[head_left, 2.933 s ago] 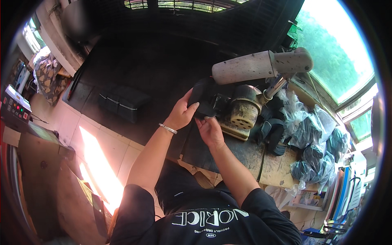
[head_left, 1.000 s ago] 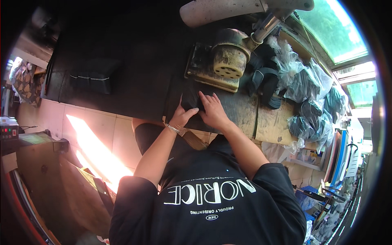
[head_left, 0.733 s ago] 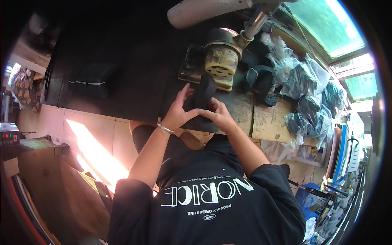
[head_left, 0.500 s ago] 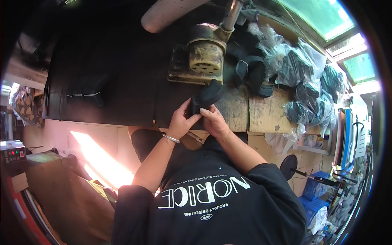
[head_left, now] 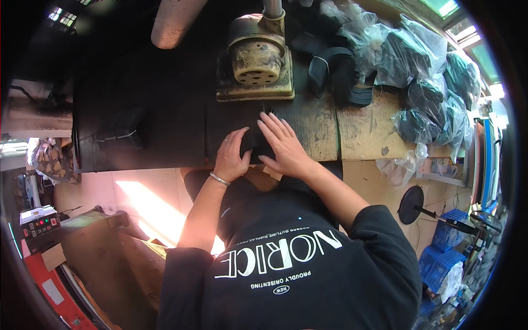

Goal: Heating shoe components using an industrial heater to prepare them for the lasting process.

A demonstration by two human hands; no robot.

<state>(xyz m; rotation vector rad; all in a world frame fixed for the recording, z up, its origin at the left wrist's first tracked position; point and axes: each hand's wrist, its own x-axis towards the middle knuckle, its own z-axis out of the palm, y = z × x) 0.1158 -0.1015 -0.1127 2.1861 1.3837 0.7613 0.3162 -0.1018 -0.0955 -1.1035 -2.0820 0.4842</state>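
Observation:
A dark stack of black pieces (head_left: 255, 142) lies at the near edge of the bench, between my two hands; its outline is hard to make out against the dark surface. My left hand (head_left: 231, 155), with a bracelet at the wrist, rests along its left side, thumb apart from the fingers. Along the right side, my right hand (head_left: 283, 144) lies with its fingers stretched forward and thumb out. Just beyond the hands stands a yellowish machine head (head_left: 256, 63) with holes in its underside, over a square base plate (head_left: 256, 94).
Black curved pieces (head_left: 360, 96) are stacked right of the machine, beside plastic bags (head_left: 423, 60) of dark pieces. A tied black bundle (head_left: 122, 131) sits on the bench's left. A pale tube (head_left: 175, 25) hangs above. Blue crates (head_left: 443, 264) stand at lower right.
My hands have opened from their grip on the black pieces to lie along both sides, the right fingers now stretched forward. The upper curved piece no longer sticks up. The view has shifted.

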